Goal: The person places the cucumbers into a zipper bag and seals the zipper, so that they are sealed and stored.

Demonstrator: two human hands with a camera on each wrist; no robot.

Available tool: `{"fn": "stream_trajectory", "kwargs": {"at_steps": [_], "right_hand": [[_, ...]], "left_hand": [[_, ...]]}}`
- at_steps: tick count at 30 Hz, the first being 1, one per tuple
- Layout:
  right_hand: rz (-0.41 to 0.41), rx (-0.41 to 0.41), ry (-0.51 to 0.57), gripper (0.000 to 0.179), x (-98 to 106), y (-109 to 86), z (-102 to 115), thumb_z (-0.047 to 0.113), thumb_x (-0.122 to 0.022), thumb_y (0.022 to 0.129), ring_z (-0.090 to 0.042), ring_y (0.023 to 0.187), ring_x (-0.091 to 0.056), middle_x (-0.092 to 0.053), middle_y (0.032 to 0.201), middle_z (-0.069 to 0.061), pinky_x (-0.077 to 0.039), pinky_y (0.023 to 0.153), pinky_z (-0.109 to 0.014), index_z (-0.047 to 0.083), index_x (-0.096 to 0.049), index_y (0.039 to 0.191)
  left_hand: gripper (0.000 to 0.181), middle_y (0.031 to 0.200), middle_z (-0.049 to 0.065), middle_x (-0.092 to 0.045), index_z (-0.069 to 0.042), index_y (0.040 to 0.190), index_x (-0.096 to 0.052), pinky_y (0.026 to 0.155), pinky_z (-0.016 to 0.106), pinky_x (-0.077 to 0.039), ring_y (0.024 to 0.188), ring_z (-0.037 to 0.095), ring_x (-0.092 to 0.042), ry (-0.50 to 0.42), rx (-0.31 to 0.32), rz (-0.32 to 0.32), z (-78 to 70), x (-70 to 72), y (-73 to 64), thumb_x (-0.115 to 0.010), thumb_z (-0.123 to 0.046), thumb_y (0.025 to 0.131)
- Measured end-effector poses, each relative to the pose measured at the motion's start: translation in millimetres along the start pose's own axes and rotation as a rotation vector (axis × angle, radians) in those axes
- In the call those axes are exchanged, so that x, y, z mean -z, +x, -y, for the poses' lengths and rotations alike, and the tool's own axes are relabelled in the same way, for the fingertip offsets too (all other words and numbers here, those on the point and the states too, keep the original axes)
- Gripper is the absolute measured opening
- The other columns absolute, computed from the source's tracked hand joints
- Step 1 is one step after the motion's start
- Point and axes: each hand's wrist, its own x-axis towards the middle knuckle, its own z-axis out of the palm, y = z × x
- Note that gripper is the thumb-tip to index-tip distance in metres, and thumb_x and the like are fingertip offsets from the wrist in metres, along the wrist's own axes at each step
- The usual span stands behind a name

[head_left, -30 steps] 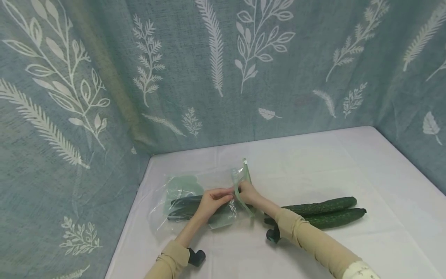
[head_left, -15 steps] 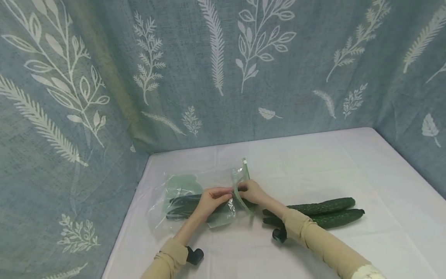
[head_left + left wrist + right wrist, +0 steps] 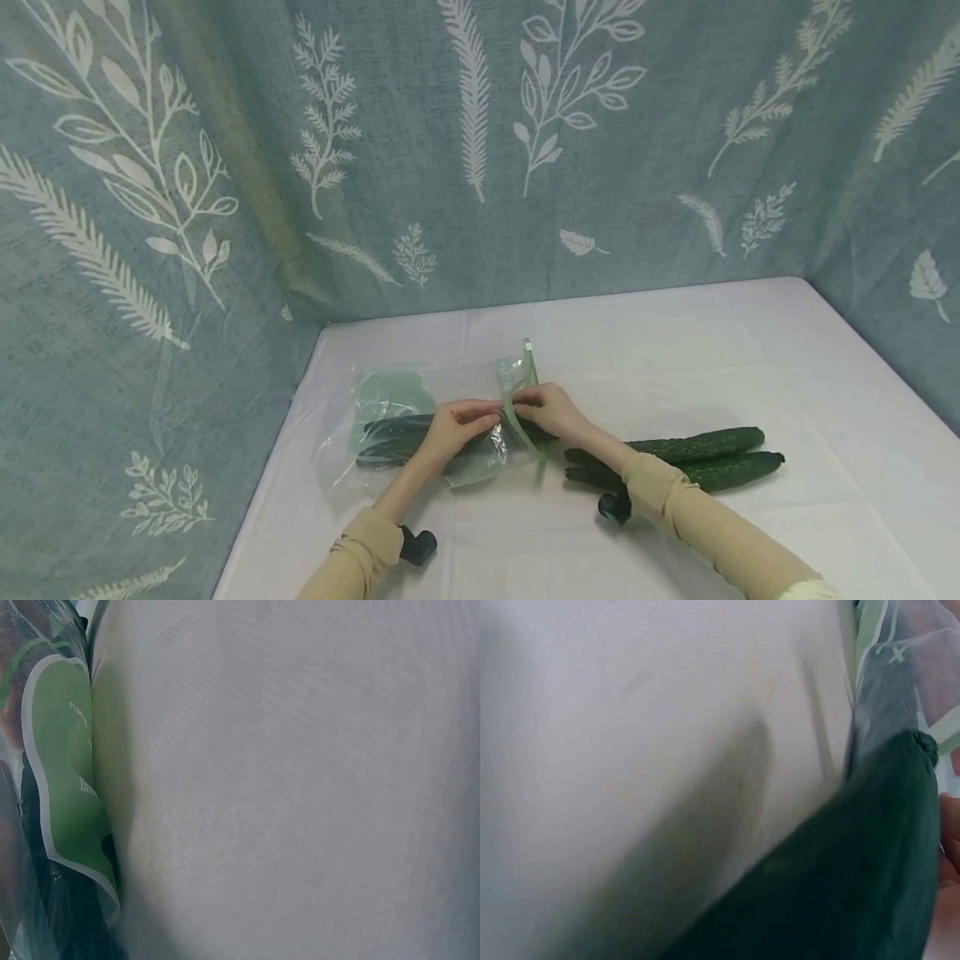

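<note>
A clear zip-lock bag (image 3: 468,379) with a green sealing strip (image 3: 513,417) lies on the left half of the table, dark green cucumbers (image 3: 397,427) inside it. My left hand (image 3: 453,429) reaches over the bag and pinches the plastic near its mouth. From the other side, my right hand (image 3: 557,412) pinches the edge of the mouth at the strip. In the left wrist view the bag's green label (image 3: 64,765) fills the left edge. A cucumber (image 3: 855,862) looms large in the right wrist view, with fingers (image 3: 949,840) at that view's right edge.
Two loose cucumbers, one farther back (image 3: 705,444) and one nearer (image 3: 742,471), lie side by side beyond my right forearm. A white cloth (image 3: 525,550) covers the table. Patterned blue-green curtains (image 3: 660,183) stand behind it and at both sides.
My right hand has drawn slightly to the right at the bag's mouth, and its forearm has shifted right. My left hand keeps its place on the bag.
</note>
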Motion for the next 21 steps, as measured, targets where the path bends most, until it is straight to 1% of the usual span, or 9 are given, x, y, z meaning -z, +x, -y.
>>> {"fn": "stream_trajectory", "kwargs": {"at_steps": [4, 8, 10, 15, 21], "right_hand": [[0.018, 0.039, 0.013, 0.025, 7.1, -4.2, -3.0, 0.01, -0.06, 0.091, -0.034, 0.112, -0.061, -0.068, 0.116, -0.017, -0.052, 0.095, -0.044, 0.0, -0.066, 0.113], [0.033, 0.063, 0.04, 0.027, 14.8, -9.3, -7.1, 0.009, -0.058, 0.093, -0.036, 0.115, -0.059, -0.067, 0.117, -0.018, -0.052, 0.096, -0.044, -0.002, -0.064, 0.117], [0.035, 0.056, 0.045, 0.028, 18.3, -11.8, -9.3, 0.01, -0.058, 0.093, -0.036, 0.116, -0.058, -0.066, 0.118, -0.017, -0.051, 0.097, -0.045, -0.002, -0.063, 0.118], [0.016, 0.044, 0.008, 0.028, 24.3, -17.9, -15.3, 0.012, -0.058, 0.093, -0.036, 0.115, -0.059, -0.067, 0.117, -0.016, -0.049, 0.098, -0.048, 0.0, -0.064, 0.118], [-0.003, 0.032, -0.036, 0.028, 28.3, -25.2, -21.7, 0.013, -0.059, 0.092, -0.035, 0.111, -0.061, -0.067, 0.117, -0.016, -0.049, 0.097, -0.048, 0.0, -0.065, 0.116]], "left_hand": [[0.032, 0.121, 0.019, -0.064, 0.002, 0.115, -0.065, 0.09, 0.019, -0.052, 0.102, 0.003, -0.064, 0.004, 0.002, 0.001, 2.0, -0.2, 1.2, -0.069, -0.012, 0.086], [0.032, 0.12, 0.019, -0.065, 0.002, 0.115, -0.065, 0.089, 0.018, -0.052, 0.101, 0.001, -0.064, 0.005, -0.005, 0.002, 2.6, -0.5, 1.9, -0.069, -0.012, 0.086], [0.032, 0.12, 0.019, -0.065, 0.002, 0.114, -0.066, 0.089, 0.018, -0.052, 0.1, 0.0, -0.064, 0.004, -0.005, 0.001, 1.9, -0.9, 1.8, -0.069, -0.012, 0.086], [0.032, 0.119, 0.021, -0.064, 0.004, 0.113, -0.065, 0.088, 0.018, -0.052, 0.098, -0.002, -0.064, -0.001, -0.014, 0.0, 1.0, -1.0, 1.1, -0.069, -0.012, 0.086], [0.033, 0.12, 0.02, -0.064, 0.003, 0.114, -0.065, 0.088, 0.017, -0.052, 0.099, -0.003, -0.064, 0.003, -0.011, 0.013, 1.3, -0.5, 1.1, -0.069, -0.013, 0.086]]}}
